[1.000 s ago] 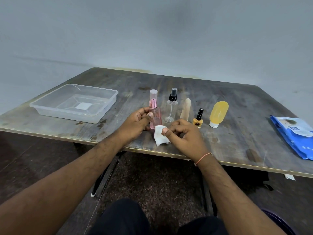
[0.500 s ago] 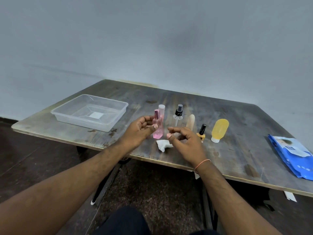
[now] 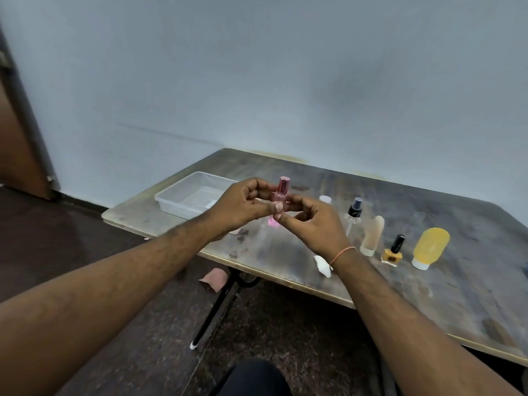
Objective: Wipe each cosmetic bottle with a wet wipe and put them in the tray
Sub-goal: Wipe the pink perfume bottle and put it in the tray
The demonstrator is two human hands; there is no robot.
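Both hands meet in mid-air above the table: the left hand pinches the pink spray bottle upright at its middle, and the right hand curls its fingertips onto the bottle's lower part, hiding most of the pink body. Left and far sits the clear tray, partly behind the left hand, while the crumpled wet wipe lies near the table edge under the right wrist. To the right stand a clear cap, a black-topped spray bottle, a beige tube, a yellow nail polish and a yellow squeeze bottle.
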